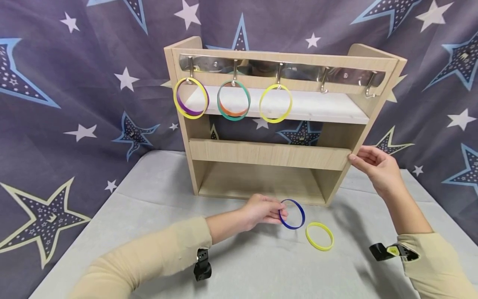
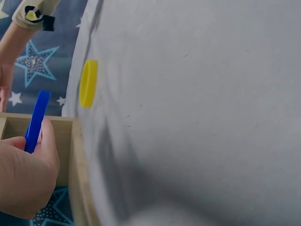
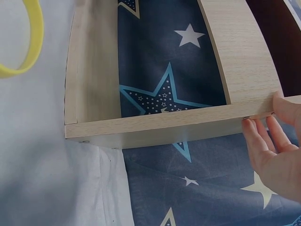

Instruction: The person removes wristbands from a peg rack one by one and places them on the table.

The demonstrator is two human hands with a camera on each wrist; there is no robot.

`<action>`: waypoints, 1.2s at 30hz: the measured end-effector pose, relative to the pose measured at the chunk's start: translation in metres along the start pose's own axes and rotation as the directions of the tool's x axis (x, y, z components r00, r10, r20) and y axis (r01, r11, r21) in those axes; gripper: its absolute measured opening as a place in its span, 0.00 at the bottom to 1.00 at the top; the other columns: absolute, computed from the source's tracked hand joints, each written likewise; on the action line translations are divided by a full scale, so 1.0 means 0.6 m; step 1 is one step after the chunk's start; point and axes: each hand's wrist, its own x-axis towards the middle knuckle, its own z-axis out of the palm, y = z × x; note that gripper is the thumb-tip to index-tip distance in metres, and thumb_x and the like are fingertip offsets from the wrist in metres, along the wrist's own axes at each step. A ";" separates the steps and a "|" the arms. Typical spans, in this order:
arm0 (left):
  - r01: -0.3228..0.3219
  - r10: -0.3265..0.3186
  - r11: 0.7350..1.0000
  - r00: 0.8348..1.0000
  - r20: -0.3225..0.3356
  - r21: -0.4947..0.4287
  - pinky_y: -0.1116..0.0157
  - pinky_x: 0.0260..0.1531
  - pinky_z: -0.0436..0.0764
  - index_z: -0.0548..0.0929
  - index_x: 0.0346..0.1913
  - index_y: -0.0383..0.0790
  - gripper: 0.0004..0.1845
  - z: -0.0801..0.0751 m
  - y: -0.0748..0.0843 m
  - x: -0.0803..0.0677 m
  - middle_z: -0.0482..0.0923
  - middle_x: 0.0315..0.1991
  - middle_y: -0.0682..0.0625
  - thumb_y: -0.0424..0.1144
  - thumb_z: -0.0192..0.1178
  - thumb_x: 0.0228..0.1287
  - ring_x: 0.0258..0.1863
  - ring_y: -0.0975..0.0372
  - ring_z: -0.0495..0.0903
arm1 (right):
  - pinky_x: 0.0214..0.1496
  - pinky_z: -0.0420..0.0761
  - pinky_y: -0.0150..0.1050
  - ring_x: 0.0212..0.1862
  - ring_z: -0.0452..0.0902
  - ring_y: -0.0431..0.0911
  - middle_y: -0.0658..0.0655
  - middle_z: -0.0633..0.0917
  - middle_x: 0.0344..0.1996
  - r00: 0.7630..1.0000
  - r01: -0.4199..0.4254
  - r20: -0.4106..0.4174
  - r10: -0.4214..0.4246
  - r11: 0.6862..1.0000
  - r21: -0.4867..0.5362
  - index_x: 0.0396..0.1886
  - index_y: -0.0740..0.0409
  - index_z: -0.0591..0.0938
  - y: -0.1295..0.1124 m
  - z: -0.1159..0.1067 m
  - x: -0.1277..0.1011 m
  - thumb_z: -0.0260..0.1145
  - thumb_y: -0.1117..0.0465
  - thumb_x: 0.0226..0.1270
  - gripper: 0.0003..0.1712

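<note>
My left hand [image 1: 261, 211] pinches a blue wristband [image 1: 297, 227] between thumb and fingers, just above the table before the wooden rack [image 1: 269, 153]. The same blue band [image 2: 37, 120] stands edge-on in the left wrist view. A yellow wristband [image 1: 320, 248] lies on the table to its right. My right hand [image 1: 381, 170] grips the rack's right side panel, thumb on the front edge and fingers on the outer face. From the rack's hooks hang a yellow and a purple band [image 1: 191, 115], a teal and an orange band [image 1: 234, 118], and a single yellow band [image 1: 275, 121].
Two hooks [image 1: 325, 81] at the right of the metal strip carry no bands. A white shelf [image 1: 317, 109] lies behind the hanging bands. The rack stands on a grey cloth-covered table [image 1: 261, 265], with a star-patterned curtain [image 1: 93, 54] behind it.
</note>
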 end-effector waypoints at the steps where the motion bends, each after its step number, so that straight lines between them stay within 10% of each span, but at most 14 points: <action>1: 0.011 -0.011 1.000 1.000 0.001 0.007 0.63 0.42 0.89 0.80 0.49 0.23 0.13 0.001 -0.003 0.000 0.86 0.39 0.35 0.30 0.58 0.65 0.35 0.58 0.87 | 0.37 0.83 0.18 0.32 0.82 0.29 0.38 0.86 0.29 1.000 0.002 0.001 -0.002 1.000 0.003 0.37 0.47 0.82 0.001 0.000 0.000 0.67 0.72 0.60 0.15; 36: 0.168 -0.167 0.986 0.985 -0.052 0.012 0.62 0.40 0.89 0.82 0.41 0.21 0.10 0.026 -0.059 0.027 0.85 0.40 0.31 0.28 0.61 0.61 0.39 0.50 0.88 | 0.37 0.83 0.19 0.31 0.82 0.30 0.41 0.87 0.28 0.999 0.042 0.001 -0.042 0.998 0.053 0.37 0.49 0.83 0.007 0.001 0.003 0.66 0.75 0.59 0.16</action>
